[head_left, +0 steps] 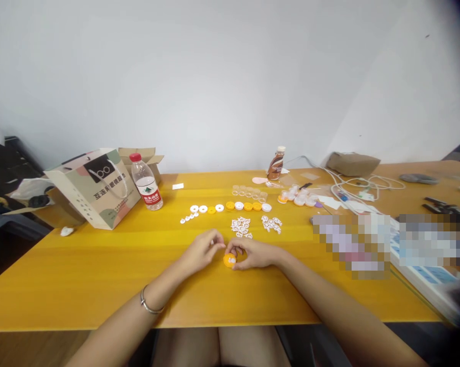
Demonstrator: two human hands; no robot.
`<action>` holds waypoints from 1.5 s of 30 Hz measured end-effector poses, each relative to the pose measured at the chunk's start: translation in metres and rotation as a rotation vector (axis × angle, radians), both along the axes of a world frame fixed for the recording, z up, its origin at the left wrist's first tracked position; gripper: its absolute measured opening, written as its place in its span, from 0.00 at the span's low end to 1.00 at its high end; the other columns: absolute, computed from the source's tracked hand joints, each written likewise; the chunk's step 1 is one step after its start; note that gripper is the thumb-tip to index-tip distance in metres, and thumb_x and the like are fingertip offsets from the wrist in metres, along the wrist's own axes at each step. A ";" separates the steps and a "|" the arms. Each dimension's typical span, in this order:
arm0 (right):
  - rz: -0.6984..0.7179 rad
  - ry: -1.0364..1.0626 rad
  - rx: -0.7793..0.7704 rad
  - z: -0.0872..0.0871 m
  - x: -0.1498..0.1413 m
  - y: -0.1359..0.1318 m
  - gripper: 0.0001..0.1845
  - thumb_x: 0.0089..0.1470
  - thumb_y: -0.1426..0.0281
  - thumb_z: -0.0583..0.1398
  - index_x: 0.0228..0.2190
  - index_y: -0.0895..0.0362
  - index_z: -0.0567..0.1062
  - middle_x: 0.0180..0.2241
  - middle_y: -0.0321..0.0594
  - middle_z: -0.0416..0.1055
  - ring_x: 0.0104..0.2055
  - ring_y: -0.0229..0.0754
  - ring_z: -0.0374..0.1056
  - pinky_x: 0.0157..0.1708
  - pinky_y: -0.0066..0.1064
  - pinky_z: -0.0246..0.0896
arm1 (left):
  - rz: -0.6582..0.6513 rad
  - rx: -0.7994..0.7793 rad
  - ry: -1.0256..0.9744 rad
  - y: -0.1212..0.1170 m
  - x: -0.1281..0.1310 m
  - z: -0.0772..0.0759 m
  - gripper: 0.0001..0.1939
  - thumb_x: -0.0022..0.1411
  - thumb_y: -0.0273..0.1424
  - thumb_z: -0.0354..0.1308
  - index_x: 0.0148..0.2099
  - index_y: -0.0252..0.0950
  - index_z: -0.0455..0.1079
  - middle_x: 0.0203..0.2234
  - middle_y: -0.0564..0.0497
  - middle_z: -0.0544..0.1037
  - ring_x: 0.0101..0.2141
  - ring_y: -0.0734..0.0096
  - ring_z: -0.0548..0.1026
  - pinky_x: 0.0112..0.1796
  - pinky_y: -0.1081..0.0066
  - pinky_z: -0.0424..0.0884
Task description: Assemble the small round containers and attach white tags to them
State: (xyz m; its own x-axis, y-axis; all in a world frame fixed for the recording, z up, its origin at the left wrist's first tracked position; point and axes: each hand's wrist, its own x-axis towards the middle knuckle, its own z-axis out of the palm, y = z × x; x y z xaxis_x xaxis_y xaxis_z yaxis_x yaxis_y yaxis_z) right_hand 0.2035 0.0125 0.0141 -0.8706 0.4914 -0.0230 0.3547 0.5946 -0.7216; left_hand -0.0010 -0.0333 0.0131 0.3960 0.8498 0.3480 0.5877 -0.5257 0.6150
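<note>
My right hand [254, 253] grips the rim of a round orange disc [227, 262] between thumb and fingers, low over the table. A small white piece [232, 260] sits in the disc's middle. Just left of it, my left hand [202, 251] is closed in a pinch, its fingertips near the disc; whether anything is in them I cannot make out. Beyond the hands lies a heap of small white cut-out parts [240, 226], with a second heap [271, 223] to its right. A row of white and orange discs [239, 206] runs behind, with small white pieces [189, 217] at its left.
Clear plastic rings [249, 193] stand behind the discs, and clear domed pieces [301, 195] lie to their right. A water bottle [148, 186] and a paper bag [100, 188] stand left. A brown drink bottle [276, 164], white cables [339, 188] and pliers [442, 206] are right.
</note>
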 end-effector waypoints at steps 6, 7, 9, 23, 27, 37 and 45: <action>-0.009 0.004 0.003 0.000 0.000 0.000 0.19 0.41 0.67 0.62 0.38 0.58 0.68 0.31 0.36 0.64 0.31 0.35 0.59 0.31 0.26 0.56 | 0.348 0.120 -0.091 0.018 -0.030 0.008 0.04 0.57 0.29 0.50 0.32 0.34 0.65 0.27 0.52 0.72 0.29 0.73 0.68 0.32 0.74 0.63; -0.009 0.004 0.003 0.000 0.000 0.000 0.18 0.41 0.67 0.62 0.37 0.58 0.68 0.31 0.36 0.64 0.31 0.35 0.59 0.31 0.26 0.56 | 0.347 0.087 -0.083 0.019 -0.033 0.007 0.05 0.56 0.29 0.50 0.32 0.34 0.65 0.27 0.52 0.72 0.29 0.73 0.68 0.32 0.74 0.63; -0.008 0.003 0.003 0.000 0.001 0.000 0.18 0.41 0.67 0.62 0.37 0.58 0.68 0.31 0.36 0.64 0.31 0.35 0.59 0.31 0.26 0.56 | 0.303 -0.023 -0.060 0.020 -0.035 0.005 0.05 0.55 0.29 0.51 0.31 0.34 0.66 0.26 0.52 0.73 0.28 0.73 0.69 0.31 0.74 0.64; -0.012 0.000 -0.005 0.002 0.000 -0.001 0.18 0.41 0.67 0.62 0.37 0.59 0.69 0.31 0.36 0.64 0.31 0.35 0.59 0.31 0.26 0.57 | 0.137 -0.267 0.060 0.020 -0.032 -0.012 0.09 0.53 0.31 0.51 0.31 0.32 0.71 0.26 0.50 0.76 0.26 0.73 0.71 0.31 0.75 0.65; -0.009 0.009 -0.004 0.001 0.000 -0.001 0.18 0.41 0.68 0.62 0.37 0.58 0.69 0.31 0.36 0.64 0.32 0.35 0.59 0.32 0.27 0.57 | 0.167 -0.240 0.092 0.018 -0.031 -0.008 0.10 0.54 0.32 0.51 0.31 0.32 0.70 0.25 0.50 0.76 0.26 0.72 0.70 0.30 0.75 0.65; -0.012 0.003 -0.006 0.003 0.000 -0.001 0.18 0.40 0.67 0.63 0.37 0.58 0.69 0.30 0.35 0.63 0.31 0.35 0.58 0.31 0.26 0.56 | 0.109 -0.058 0.141 0.009 -0.020 0.003 0.10 0.59 0.32 0.49 0.33 0.34 0.69 0.27 0.51 0.73 0.28 0.73 0.70 0.31 0.75 0.64; -0.005 0.032 -0.061 -0.005 -0.002 0.004 0.15 0.41 0.64 0.63 0.29 0.59 0.66 0.25 0.31 0.58 0.26 0.32 0.55 0.26 0.23 0.53 | -0.271 0.098 0.232 -0.007 0.011 0.001 0.09 0.61 0.32 0.49 0.39 0.37 0.69 0.35 0.48 0.71 0.38 0.70 0.68 0.40 0.71 0.62</action>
State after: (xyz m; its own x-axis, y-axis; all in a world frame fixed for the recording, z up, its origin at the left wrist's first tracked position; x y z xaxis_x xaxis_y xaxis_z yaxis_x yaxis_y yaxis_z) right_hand 0.2020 0.0166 0.0092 -0.8691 0.4941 -0.0254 0.3339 0.5478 -0.7671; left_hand 0.0096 -0.0399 0.0144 0.6804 0.6701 0.2968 0.5369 -0.7314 0.4204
